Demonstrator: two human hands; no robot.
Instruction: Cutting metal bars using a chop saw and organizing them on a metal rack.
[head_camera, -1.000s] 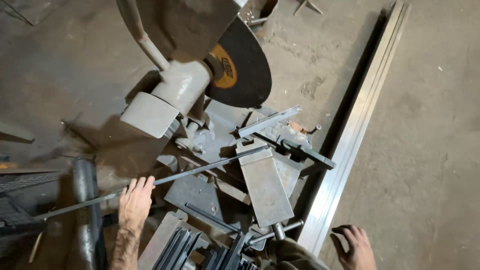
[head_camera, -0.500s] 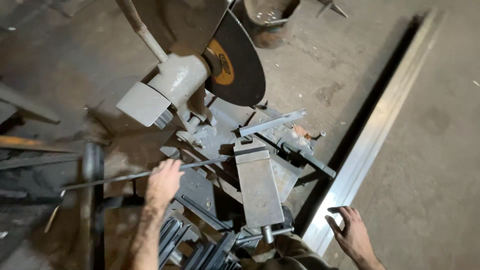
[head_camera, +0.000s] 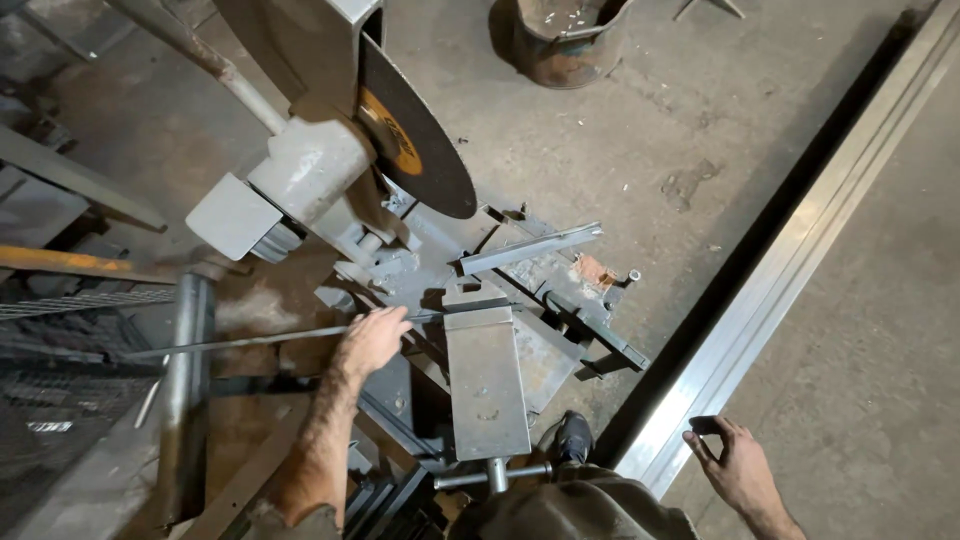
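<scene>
My left hand (head_camera: 372, 340) grips a long thin metal bar (head_camera: 240, 342) that lies across the base of a chop saw, its end near the grey vise block (head_camera: 487, 372). The saw's dark abrasive disc (head_camera: 415, 150) with an orange centre is raised above the base, beside the grey motor housing (head_camera: 300, 190). My right hand (head_camera: 738, 466) hangs low at the right over the concrete floor with fingers curled around a small dark object, close to a long shiny metal profile (head_camera: 800, 260).
A rusty bucket (head_camera: 565, 40) stands on the floor at the top. Pipes, a wire mesh panel (head_camera: 70, 400) and metal beams crowd the left. Dark metal strips (head_camera: 400, 500) lie below the saw. My shoe (head_camera: 572, 438) shows near the vise screw handle (head_camera: 492, 475).
My left hand has slid right along the bar toward the vise, feeding the bar with it. The view has shifted, so the saw sits higher and the bucket shows.
</scene>
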